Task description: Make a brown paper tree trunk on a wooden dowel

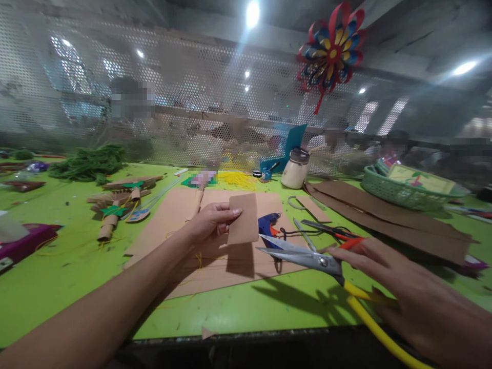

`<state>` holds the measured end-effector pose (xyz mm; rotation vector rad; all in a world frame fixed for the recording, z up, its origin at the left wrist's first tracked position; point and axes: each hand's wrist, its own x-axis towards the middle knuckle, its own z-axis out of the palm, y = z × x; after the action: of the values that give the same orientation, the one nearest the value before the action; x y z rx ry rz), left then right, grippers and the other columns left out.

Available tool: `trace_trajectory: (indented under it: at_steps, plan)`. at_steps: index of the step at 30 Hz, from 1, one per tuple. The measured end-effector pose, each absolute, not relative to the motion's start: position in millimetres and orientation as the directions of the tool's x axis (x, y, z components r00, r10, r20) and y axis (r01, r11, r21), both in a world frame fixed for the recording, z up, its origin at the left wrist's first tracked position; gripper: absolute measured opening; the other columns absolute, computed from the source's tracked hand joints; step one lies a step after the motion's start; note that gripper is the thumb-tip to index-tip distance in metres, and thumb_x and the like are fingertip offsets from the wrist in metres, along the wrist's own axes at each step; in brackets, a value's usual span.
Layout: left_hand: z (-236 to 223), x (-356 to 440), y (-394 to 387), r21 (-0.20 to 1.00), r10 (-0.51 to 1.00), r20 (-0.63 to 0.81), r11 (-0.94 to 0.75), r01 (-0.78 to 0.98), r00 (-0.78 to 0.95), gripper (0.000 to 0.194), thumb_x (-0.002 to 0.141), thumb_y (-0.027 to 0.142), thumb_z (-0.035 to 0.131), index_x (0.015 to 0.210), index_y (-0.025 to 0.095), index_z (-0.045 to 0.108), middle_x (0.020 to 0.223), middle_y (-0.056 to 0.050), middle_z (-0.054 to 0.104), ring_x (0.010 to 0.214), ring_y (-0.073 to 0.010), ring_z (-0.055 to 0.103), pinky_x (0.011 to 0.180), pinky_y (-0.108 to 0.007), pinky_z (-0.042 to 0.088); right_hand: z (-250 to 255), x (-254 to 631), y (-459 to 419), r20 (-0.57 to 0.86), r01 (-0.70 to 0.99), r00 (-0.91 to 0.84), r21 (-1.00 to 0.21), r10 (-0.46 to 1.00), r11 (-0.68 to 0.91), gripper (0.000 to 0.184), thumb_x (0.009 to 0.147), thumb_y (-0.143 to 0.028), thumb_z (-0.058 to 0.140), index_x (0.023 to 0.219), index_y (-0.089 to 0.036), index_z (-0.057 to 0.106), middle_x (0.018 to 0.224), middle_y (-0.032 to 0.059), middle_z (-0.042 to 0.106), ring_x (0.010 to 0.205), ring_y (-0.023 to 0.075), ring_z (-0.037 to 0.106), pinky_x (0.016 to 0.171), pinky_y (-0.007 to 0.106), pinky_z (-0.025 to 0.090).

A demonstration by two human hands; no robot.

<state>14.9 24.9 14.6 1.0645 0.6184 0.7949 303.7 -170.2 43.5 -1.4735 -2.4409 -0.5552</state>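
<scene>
Over the green table (180,320), the left hand (209,224) pinches cardboard (243,225) already rectangular, no notch yet showing, while the right hand (407,287) grips parted scissors (313,260) just beside.

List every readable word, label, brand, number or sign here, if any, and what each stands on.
No text can be read.
Blue marks on the rounded brown piece: too small and blurred.
Pale mark on the angular magenta object: too blurred.
Pale yellow rectangular card in the green plastic basket: no legible words.
Brown cardboard rectangle and yellow-handled steel scissors: no visible text.
</scene>
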Motion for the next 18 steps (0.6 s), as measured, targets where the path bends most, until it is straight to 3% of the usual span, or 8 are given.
trace_trajectory:
  at_steps: [18]
  plan:
    - [15.9,15.8,23.0,0.924,0.813,-0.072,0.272,-0.268,0.578,0.009,0.079,0.007,0.064,0.084,0.007,0.072,0.072,-0.012,0.074,0.062,-0.0158,0.070,0.066,-0.024,0.058,42.0,301.3,-168.1,0.391,0.887,-0.461,0.173,0.796,0.429,0.079,0.068,-0.003,0.044,0.144,-0.026,0.040,0.110,0.0101,0.067,0.092,0.0238,0.069,0.071,0.033,0.062]
